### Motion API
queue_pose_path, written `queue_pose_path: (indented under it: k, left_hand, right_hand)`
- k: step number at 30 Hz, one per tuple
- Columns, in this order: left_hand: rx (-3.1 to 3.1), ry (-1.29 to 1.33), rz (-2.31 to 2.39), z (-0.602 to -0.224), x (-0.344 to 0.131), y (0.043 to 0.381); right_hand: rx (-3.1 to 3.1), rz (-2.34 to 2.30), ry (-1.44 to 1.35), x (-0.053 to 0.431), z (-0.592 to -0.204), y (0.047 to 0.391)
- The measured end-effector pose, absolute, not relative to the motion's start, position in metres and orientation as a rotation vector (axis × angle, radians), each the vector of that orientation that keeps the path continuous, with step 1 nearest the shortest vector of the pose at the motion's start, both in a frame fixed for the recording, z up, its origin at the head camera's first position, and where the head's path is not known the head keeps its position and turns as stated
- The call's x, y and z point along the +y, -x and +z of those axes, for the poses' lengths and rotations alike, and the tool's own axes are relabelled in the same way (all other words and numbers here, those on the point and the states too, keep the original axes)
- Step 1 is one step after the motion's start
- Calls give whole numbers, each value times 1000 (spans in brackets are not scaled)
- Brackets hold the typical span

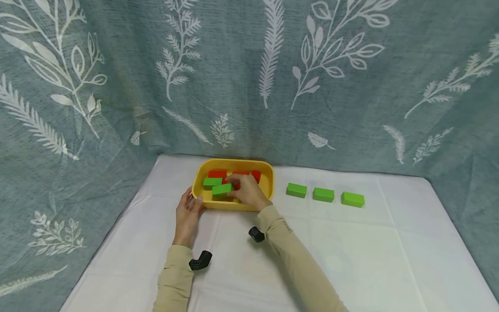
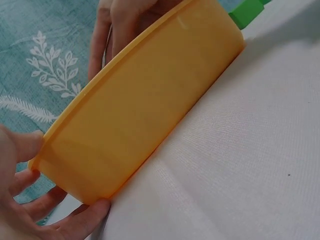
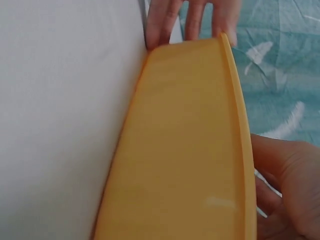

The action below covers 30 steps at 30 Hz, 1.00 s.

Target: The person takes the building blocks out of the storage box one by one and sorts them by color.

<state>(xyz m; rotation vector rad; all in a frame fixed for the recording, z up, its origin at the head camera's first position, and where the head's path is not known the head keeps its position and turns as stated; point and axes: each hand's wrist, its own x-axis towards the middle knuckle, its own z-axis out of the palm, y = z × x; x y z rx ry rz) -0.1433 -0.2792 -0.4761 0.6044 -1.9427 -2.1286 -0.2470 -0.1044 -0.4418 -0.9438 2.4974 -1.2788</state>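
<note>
A yellow plastic bin (image 1: 233, 206) stands near the back edge of the table. My left hand (image 1: 188, 217) grips its front left corner, the thumb at the rim and the fingers against the outer wall in the left wrist view. Inside the bin, my right hand (image 1: 250, 193) pinches a green block (image 1: 221, 191) between thumb and fingers. Another green block (image 1: 212, 183) lies just behind that one. Several red blocks (image 1: 217, 173) lie along the back of the bin, partly covered by the right hand. The bin's wall hides the blocks in both wrist views.
To the right of the bin, a green block (image 1: 296, 190), a second green block (image 1: 323, 194) and a third green block (image 1: 352, 199) form a spaced row on the white-covered table (image 1: 351, 251). A patterned blue-green curtain (image 1: 241, 86) hangs behind the table.
</note>
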Motion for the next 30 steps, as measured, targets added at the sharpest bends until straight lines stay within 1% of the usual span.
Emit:
queue_pose_path:
  k: [9,19,30]
  left_hand:
    - [-1927,-601,-2131,-474,-279,143]
    - [-1949,-624,-2103,-474,-279,142]
    - [-1961,-656,-2102,-474,-275,143]
  right_hand:
    - [2431,-1417,944,-73,-438,253]
    - [2486,-1513,834,-29,-437,260]
    - [2443,-1631,778,8,-435,262]
